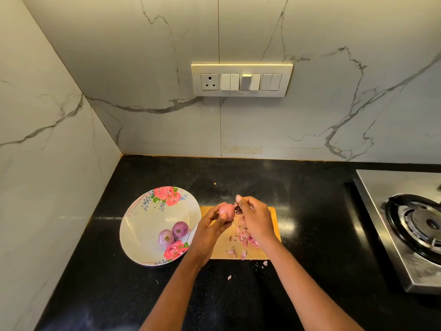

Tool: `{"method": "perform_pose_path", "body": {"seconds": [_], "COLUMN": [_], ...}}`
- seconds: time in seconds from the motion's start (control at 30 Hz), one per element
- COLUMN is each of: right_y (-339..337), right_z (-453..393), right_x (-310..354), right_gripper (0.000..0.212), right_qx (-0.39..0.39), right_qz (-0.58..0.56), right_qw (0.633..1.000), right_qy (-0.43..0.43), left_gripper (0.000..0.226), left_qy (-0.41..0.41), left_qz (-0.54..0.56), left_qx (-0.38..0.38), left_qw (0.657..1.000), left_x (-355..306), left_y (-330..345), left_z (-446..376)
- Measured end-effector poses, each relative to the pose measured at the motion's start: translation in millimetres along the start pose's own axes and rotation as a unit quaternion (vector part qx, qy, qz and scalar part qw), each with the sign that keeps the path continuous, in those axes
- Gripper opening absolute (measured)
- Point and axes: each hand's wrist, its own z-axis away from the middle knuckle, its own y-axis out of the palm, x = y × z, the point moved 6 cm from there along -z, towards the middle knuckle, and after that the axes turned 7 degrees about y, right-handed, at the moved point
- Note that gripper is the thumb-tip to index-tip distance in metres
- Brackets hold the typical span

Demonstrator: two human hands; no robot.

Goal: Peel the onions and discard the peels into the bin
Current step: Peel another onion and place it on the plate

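My left hand (211, 225) holds a pink onion (227, 210) above the wooden cutting board (272, 219), thumb pressed on its front. My right hand (254, 217) pinches a strip of peel (236, 206) at the onion's top right. Loose pink peels (243, 238) lie scattered on the board under my hands, and a few bits (265, 263) sit on the black counter just in front of it. Two purple peeled onions (173, 234) rest in a white floral plate (143, 225) to the left of the board. No bin is in view.
The black counter (238, 295) meets marble walls at the left and back. A steel gas stove (410, 225) with a black burner stands at the right edge. A switch panel (241, 80) hangs on the back wall.
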Motion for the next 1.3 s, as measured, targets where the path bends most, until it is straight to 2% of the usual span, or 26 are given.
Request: {"method": "perform_pose_path", "body": {"seconds": [0.13, 0.23, 0.37, 0.57, 0.7, 0.8, 0.93, 1.07, 1.17, 1.3], "right_y": [3, 5, -4, -9, -5, -1, 4, 10, 5, 0], "right_z": [8, 10, 11, 17, 22, 24, 24, 22, 19, 18], "right_x": [1, -3, -6, 4, 9, 5, -6, -15, -15, -6], "right_gripper": [0.026, 0.027, 0.019, 0.001, 0.014, 0.012, 0.005, 0.015, 0.017, 0.018], "right_qx": [0.069, 0.083, 0.051, -0.012, -0.04, -0.052, -0.047, 0.021, 0.066, 0.082], "right_qz": [0.0, 0.04, 0.013, 0.046, 0.046, 0.015, -0.081, -0.174, -0.153, -0.104], "right_qw": [0.997, 0.995, 0.998, 0.995, 0.993, 0.996, 0.995, 0.972, 0.976, 0.989], "right_qy": [-0.024, -0.05, -0.046, -0.083, -0.102, -0.067, 0.039, 0.157, 0.138, 0.061], "left_gripper": [0.042, 0.044, 0.039, 0.03, 0.03, 0.028, 0.033, 0.037, 0.039, 0.039], "left_qy": [-0.017, -0.005, 0.009, 0.018, 0.024, 0.042, 0.065, 0.075, 0.064, 0.054], "left_qz": [0.022, -0.008, -0.054, -0.072, -0.07, -0.091, -0.118, -0.144, -0.138, -0.125], "left_qx": [0.003, 0.01, 0.003, -0.035, -0.062, -0.078, -0.08, -0.063, -0.051, -0.049], "left_qw": [1.0, 1.0, 0.998, 0.997, 0.995, 0.992, 0.988, 0.985, 0.987, 0.99], "left_x": [-2, -6, -11, -16, -17, -19, -22, -24, -23, -22], "left_y": [-2, -1, -2, -2, -1, 1, 3, 1, -3, -4], "left_z": [-1, -3, -6, -7, -6, -4, -1, -1, -1, -1]}}
